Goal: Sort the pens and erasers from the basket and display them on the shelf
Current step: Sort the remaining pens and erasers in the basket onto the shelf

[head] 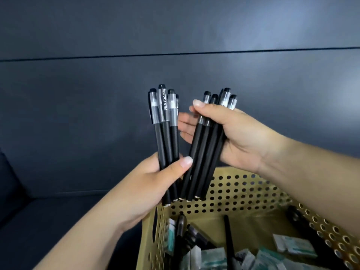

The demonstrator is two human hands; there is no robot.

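Observation:
My left hand (150, 184) grips a bunch of several black pens (165, 121) by their lower ends, caps up. My right hand (229, 133) holds a second bunch of several black pens (202, 152), thumb across the clear caps. Both bunches stand almost upright, side by side, above the far rim of a tan perforated basket (239, 190). Inside the basket lie more black pens (228, 236) and several wrapped erasers (294, 246) in white and green sleeves.
A dark blue-grey wall panel (175, 36) with a horizontal seam fills the background. A dark flat surface (48, 211) runs to the left of the basket. No shelf is plainly visible.

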